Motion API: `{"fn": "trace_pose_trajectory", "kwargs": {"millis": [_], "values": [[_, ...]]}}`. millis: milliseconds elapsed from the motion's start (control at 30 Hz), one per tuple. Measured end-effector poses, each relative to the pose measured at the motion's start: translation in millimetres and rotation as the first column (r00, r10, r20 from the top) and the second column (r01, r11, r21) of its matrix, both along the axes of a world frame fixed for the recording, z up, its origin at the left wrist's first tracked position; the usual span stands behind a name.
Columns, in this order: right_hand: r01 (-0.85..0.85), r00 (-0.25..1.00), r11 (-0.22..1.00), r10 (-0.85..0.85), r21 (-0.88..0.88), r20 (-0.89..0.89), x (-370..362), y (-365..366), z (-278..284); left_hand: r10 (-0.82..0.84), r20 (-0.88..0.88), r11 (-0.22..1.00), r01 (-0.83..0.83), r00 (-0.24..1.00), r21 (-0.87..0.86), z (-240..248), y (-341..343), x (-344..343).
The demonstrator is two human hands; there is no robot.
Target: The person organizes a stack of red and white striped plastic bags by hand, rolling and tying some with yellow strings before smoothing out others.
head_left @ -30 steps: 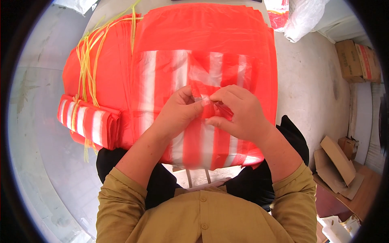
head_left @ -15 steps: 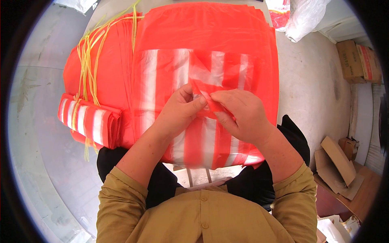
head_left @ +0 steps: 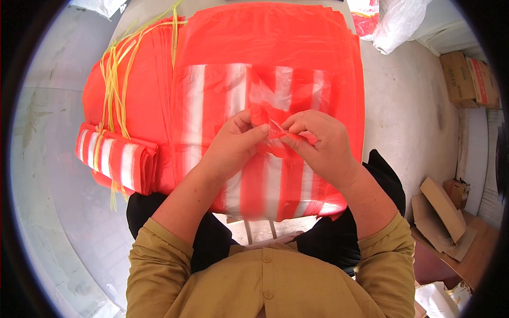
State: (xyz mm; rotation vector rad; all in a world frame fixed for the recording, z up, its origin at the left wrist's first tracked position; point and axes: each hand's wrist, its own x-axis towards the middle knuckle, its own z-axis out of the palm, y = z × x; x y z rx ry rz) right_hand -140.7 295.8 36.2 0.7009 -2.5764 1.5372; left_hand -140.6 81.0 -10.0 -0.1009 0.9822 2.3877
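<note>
A thin plastic bag with red and white stripes (head_left: 193, 114) lies in front of me on a thick stack of red plastic sheets (head_left: 265, 32). My left hand (head_left: 238, 139) pinches a gathered bit of the bag between thumb and fingers. Close beside it, my right hand (head_left: 321, 146) grips another part of the same film, with its thumb and forefinger pressed together. Between the two hands the film is bunched and slightly stretched. The inner fingertips are partly hidden by the plastic.
At the left, a folded bundle of striped bags (head_left: 114, 159) is tied with yellow string. More yellow strings (head_left: 114, 79) drape over red sheets. Cardboard boxes (head_left: 458, 79) stand far right, and an opened carton (head_left: 442, 217) sits lower right. A white plastic bag (head_left: 400, 24) hangs at the back right.
The right fingers have shifted their hold, and the film between the hands has opened into a looser bunch. My left hand stays nearly in place.
</note>
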Motion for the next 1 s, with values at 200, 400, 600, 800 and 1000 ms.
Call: {"fn": "trace_pose_trajectory", "kwargs": {"millis": [200, 400, 600, 800, 1000], "values": [[-0.022, 0.999, 1.0, 0.022, -0.001, 0.024, 0.6, -0.8, -1.1, -0.024, 0.04, 0.999, 0.023, 0.999, 0.022, 4.1, -2.9, -0.1], [-0.019, 0.999, 1.0, 0.018, 0.024, 0.036, 1.0, -1.1, -0.9, -0.05, -0.014, 0.998, 0.049, 0.999, -0.04, 7.2, -1.4, -1.2], [-0.018, 1.0, 0.997, 0.017, -0.077, -0.011, -4.7, 5.8, 5.1, -0.044, 0.026, 0.999, 0.044, 0.999, -0.012, 6.5, -0.9, -0.6], [0.325, 0.935, 0.936, -0.34, -0.138, -0.101, -18.5, 30.9, 17.3, -0.036, 0.041, 0.999, 0.036, 0.998, -0.004, 9.3, -1.1, -0.5], [-0.057, 0.888, 0.943, 0.198, 0.327, -0.416, -1.7, 7.1, 11.4, -0.001, 0.052, 0.999, 0.002, 0.999, -0.035, 8.0, 0.1, 0.1]]}}
